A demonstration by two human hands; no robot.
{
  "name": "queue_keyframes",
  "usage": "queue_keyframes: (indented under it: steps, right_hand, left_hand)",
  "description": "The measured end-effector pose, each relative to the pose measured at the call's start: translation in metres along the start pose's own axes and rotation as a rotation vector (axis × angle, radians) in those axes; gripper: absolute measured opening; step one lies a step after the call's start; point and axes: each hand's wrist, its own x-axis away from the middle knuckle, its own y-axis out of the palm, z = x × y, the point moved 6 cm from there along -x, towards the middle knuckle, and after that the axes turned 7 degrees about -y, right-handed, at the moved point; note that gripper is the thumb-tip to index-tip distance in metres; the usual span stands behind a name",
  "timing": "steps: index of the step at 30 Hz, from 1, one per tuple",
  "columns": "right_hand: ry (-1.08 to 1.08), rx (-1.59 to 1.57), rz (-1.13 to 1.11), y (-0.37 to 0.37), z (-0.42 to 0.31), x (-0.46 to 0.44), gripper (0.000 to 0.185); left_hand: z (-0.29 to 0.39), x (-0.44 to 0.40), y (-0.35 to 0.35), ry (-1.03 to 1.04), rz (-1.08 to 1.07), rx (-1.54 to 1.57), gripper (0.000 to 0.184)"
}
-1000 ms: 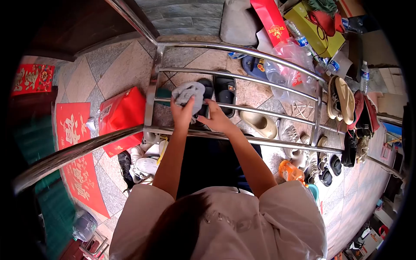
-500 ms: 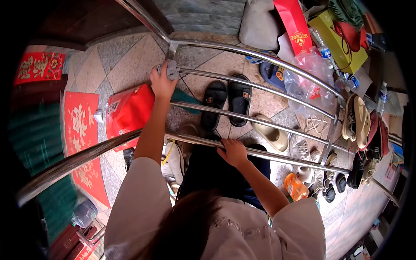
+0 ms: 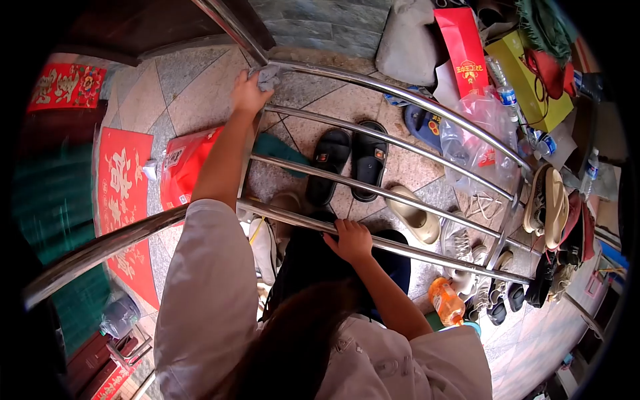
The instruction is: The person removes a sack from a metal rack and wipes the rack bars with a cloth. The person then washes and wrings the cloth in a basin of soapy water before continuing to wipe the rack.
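Note:
A metal rack [image 3: 373, 131] of shiny rails spans the middle of the view. My left hand [image 3: 250, 93] is wrapped round a grey cloth [image 3: 269, 78], pressed against the rack's far left corner. Near the rack's front rail, my right hand [image 3: 351, 240] rests with its fingers curled over the metal. Nothing else shows in that hand. Through the rails a pair of black slippers [image 3: 329, 167] and a beige clog [image 3: 413, 215] can be seen on the tiled floor.
A red bag [image 3: 190, 167] and red paper banners [image 3: 125, 193] lie at left. Sandals and shoes [image 3: 555, 207] sit on the rack's right end. Plastic bags, bottles and a yellow-green box [image 3: 533, 83] are at back right. An orange bottle [image 3: 445, 301] stands near my right arm.
My left hand has moved with the cloth from the middle rails to the far left corner. My right hand has let go of the cloth and come down onto the front rail.

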Motion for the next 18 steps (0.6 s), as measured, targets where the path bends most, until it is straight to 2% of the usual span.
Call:
queue_keyframes:
  steps: [6,9,12,16,18]
  right_hand:
    - [0.028,0.029,-0.018,0.004,0.001,0.000,0.039]
    - [0.033,0.042,-0.055,0.006,0.000,0.001,0.040]
    - [0.026,0.050,-0.051,0.006,-0.001,0.002,0.040]
    - [0.038,0.063,-0.087,0.010,0.000,0.003,0.041]
    - [0.029,0.057,-0.084,0.011,-0.001,0.004,0.040]
  left_hand:
    - [-0.032,0.100,-0.027,-0.028,0.067,-0.009,0.054]
    - [-0.049,0.152,-0.041,-0.133,0.022,0.025,0.055]
    - [-0.049,0.193,-0.059,-0.148,0.033,0.027,0.057]
    - [-0.025,0.225,-0.067,-0.011,-0.062,-0.055,0.062]
    - [-0.024,0.221,-0.066,-0.041,-0.035,-0.029,0.065]
